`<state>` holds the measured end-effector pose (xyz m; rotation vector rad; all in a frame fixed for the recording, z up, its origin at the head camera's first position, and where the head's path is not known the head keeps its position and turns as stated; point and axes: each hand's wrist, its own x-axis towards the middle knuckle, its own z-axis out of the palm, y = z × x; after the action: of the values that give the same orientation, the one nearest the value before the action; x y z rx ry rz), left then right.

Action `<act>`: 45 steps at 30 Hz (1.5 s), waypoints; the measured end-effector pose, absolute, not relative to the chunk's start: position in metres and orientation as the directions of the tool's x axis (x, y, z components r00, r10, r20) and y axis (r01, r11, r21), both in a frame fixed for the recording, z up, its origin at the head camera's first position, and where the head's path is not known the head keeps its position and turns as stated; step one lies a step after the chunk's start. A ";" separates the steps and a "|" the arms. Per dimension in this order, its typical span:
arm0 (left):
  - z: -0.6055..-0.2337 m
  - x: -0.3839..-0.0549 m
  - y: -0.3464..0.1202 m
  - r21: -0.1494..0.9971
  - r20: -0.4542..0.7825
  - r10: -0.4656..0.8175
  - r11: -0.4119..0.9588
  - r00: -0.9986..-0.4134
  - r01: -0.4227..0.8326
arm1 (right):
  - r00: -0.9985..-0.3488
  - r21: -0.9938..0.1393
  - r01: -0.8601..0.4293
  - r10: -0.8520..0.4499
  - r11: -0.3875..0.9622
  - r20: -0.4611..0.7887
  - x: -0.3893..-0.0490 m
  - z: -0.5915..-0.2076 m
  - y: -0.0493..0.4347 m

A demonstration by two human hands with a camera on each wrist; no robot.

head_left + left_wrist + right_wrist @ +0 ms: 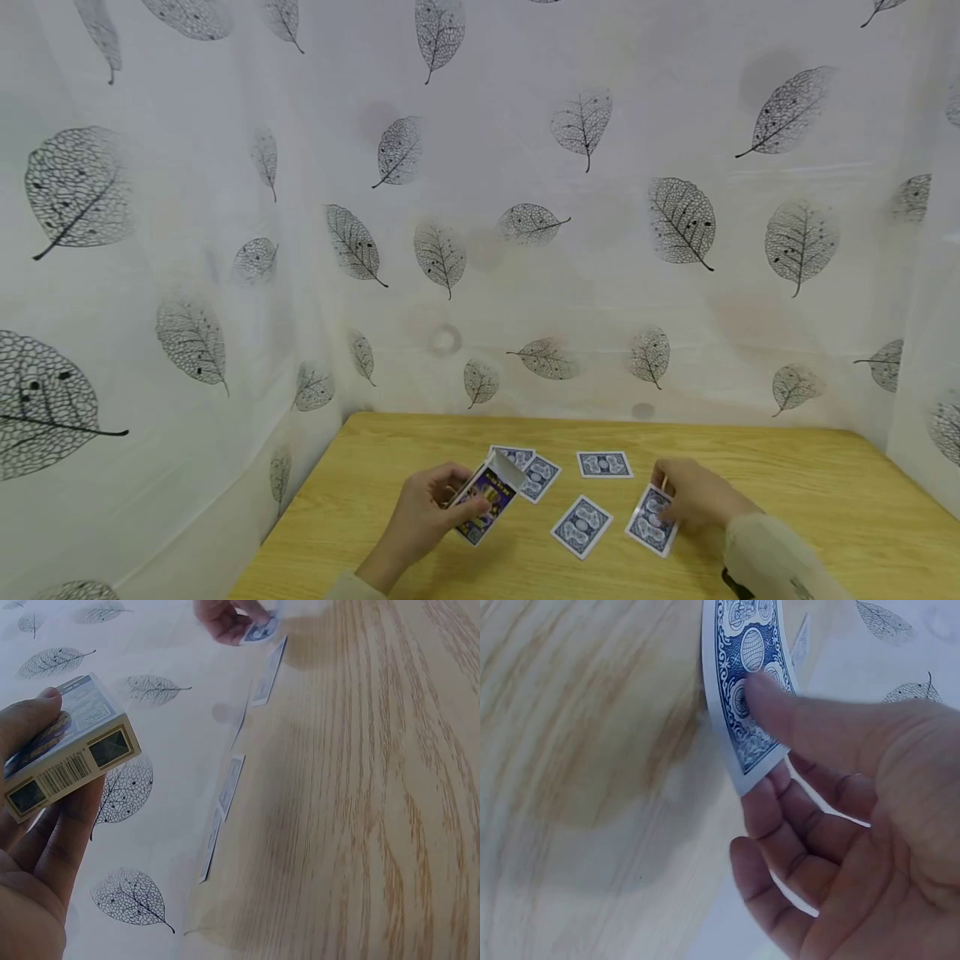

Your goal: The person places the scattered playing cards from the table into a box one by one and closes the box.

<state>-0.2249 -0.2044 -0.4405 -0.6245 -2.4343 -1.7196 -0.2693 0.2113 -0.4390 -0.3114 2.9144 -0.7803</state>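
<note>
My left hand [427,515] holds a playing card box [486,506] tilted above the table, thumb across its purple printed front. Its white top flap [510,470] stands up. In the left wrist view the barcoded bottom end of the box [71,771] faces the camera. My right hand [701,492] pinches one playing card [744,742] between thumb and fingers. That card has a blue patterned back and bends slightly. Nearest to it lies a face-down card [582,527]. Another card [604,464] lies farther back. Two more, a front one [542,478] and a rear one [510,454], overlap behind the box.
The wooden table [420,433] runs back to a pale curtain [480,317] printed with dark leaf skeletons. The same curtain hangs along the left side. A dark band [737,583] shows under my right sleeve [780,554].
</note>
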 end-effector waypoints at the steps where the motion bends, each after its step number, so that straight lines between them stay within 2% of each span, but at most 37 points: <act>1: -0.441 -0.225 -0.204 0.881 0.307 0.272 0.281 -0.912 0.380 | -0.973 -0.506 -0.181 -0.229 0.843 -0.033 -0.270 -0.439 0.212; 9: -0.442 -0.226 -0.205 0.881 0.307 0.263 0.285 -0.915 0.378 | -0.951 -0.544 -0.305 -0.275 0.781 0.140 -0.270 -0.423 0.216; 19: -0.443 -0.227 -0.206 0.877 0.328 0.272 0.267 -0.905 0.398 | -0.902 -0.578 -0.431 -0.322 0.693 0.287 -0.251 -0.395 0.199; 32: -0.441 -0.226 -0.206 0.879 0.327 0.274 0.264 -0.905 0.397 | -0.866 -0.551 -0.483 -0.277 0.681 0.417 -0.231 -0.370 0.167; 45: -0.441 -0.226 -0.205 0.876 0.334 0.282 0.259 -0.899 0.407 | -0.781 -0.509 -0.583 -0.264 0.633 0.566 -0.221 -0.361 0.140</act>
<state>-0.2256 -0.2052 -0.4411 -0.6602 -2.4030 -1.7261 -0.2210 0.1403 -0.3609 -0.8944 3.2306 -1.3048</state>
